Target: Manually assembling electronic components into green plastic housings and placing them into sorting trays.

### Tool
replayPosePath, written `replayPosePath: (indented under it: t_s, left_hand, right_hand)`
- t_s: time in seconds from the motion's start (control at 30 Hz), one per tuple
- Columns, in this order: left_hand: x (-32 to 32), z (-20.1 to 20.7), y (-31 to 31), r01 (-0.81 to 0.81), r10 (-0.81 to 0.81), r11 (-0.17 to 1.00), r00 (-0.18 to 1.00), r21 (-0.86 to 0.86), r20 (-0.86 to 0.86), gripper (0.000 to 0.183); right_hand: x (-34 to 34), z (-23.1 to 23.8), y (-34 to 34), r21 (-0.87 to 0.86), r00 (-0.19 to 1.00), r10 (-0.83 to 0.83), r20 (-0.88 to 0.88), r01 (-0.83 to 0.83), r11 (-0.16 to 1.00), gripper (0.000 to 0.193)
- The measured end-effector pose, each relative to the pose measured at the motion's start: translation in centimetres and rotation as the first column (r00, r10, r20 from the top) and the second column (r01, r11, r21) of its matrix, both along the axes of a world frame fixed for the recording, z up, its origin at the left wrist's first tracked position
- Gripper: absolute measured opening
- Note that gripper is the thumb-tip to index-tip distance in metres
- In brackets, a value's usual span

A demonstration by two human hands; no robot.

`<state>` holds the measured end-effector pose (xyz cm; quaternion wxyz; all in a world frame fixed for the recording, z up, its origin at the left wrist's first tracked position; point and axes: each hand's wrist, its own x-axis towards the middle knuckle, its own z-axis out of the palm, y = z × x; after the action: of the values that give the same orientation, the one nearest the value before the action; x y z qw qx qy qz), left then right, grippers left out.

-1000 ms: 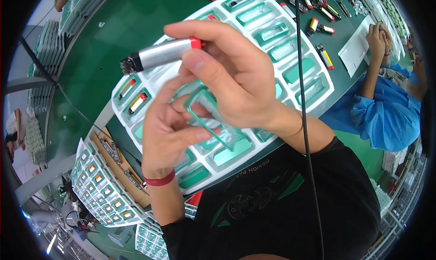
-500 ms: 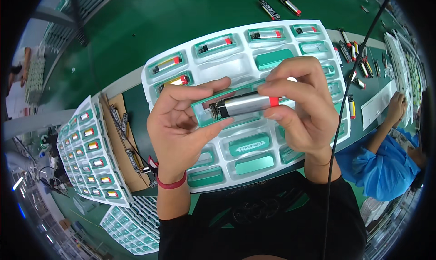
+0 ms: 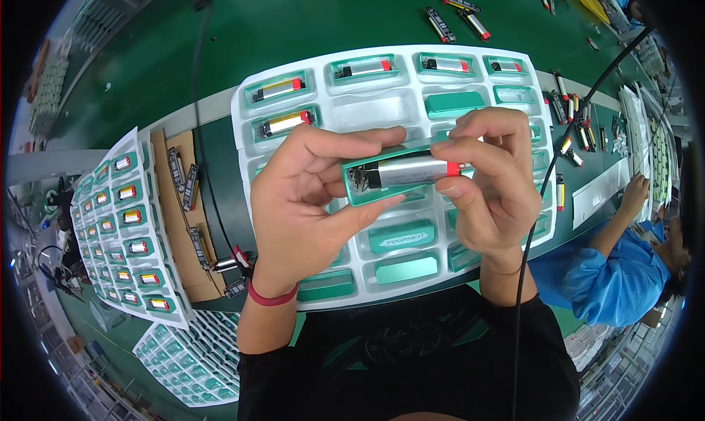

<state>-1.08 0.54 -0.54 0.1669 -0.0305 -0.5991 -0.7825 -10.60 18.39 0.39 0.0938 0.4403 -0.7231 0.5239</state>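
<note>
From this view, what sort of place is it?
Likely a small-electronics assembly workshop: a white tray of green cases, loose battery-like cylinders on the green bench, and a co-worker in blue nearby.

My two hands, left hand and right hand, hold one green case and one silver, red-ended cell. On one white tray beneath them, five cased cells show: four along the far row, one in the second. Three loose units lie past that tray's far edge. One cardboard sheet to my left carries at least three dark strips. To my right, units in a heap overlap too much for an exact count.
</note>
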Motion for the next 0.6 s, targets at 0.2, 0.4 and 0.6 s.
replayPosePath:
  t_s: [0.2, 0.4, 0.6]
  left_hand:
    - [0.11, -0.10, 0.17, -0.052, 0.051, 0.998, 0.998, -0.039, -0.020, 0.048]
    - [-0.06, -0.33, 0.16, -0.104, 0.099, 0.987, 0.994, -0.120, -0.053, 0.048]
    - [-0.27, -0.45, 0.21, -0.094, 0.077, 0.986, 0.989, -0.140, -0.127, 0.040]
  right_hand:
    - [-0.03, -0.09, -0.06, 0.045, 0.998, -0.039, -0.055, 0.042, 0.998, 0.031]
    - [0.25, -0.46, -0.62, -0.006, 0.998, -0.069, 0.012, 0.069, 0.998, 0.031]
    - [0.55, -0.44, -0.88, -0.072, 0.994, -0.084, 0.073, 0.089, 0.993, 0.034]
